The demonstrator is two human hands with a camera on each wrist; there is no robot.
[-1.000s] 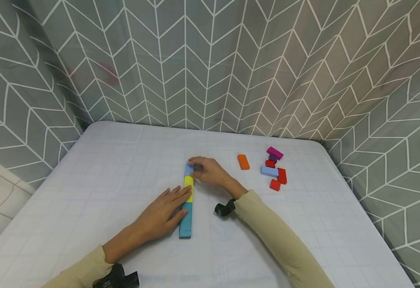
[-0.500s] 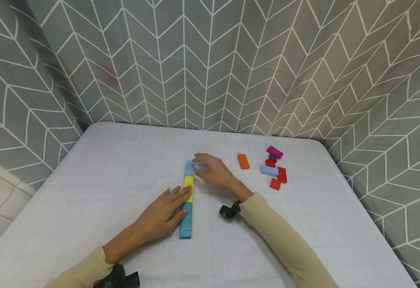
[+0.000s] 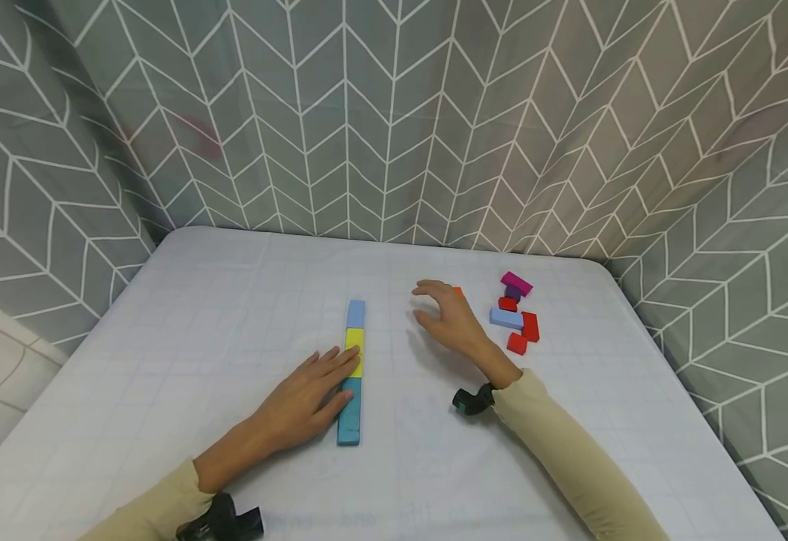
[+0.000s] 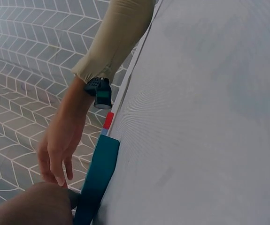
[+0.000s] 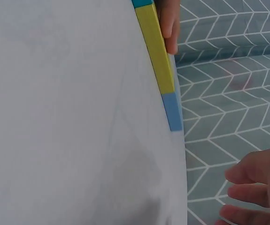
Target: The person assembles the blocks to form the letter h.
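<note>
Three blocks lie end to end in a straight line: a teal block (image 3: 349, 421) nearest, a yellow block (image 3: 355, 338) in the middle and a light blue block (image 3: 356, 314) at the far end. My left hand (image 3: 306, 402) rests with straight fingers on the yellow block, its thumb on the teal one. To the right of the line, my right hand (image 3: 446, 319) hovers over the table, fingers loosely bent and holding nothing. Behind it, an orange block (image 3: 458, 291) is mostly hidden. In the right wrist view, the blue end block (image 5: 173, 112) abuts the yellow block (image 5: 156, 49).
Right of my right hand lies a loose group: a magenta block (image 3: 517, 283), a purple block (image 3: 512, 293), several red blocks (image 3: 530, 327) and another light blue block (image 3: 505, 318). A patterned curtain (image 3: 394, 135) stands behind the white table (image 3: 231, 300).
My right hand has left the light blue end block and moved right, now covering most of the orange block. My left hand and the row of blocks have stayed in place.
</note>
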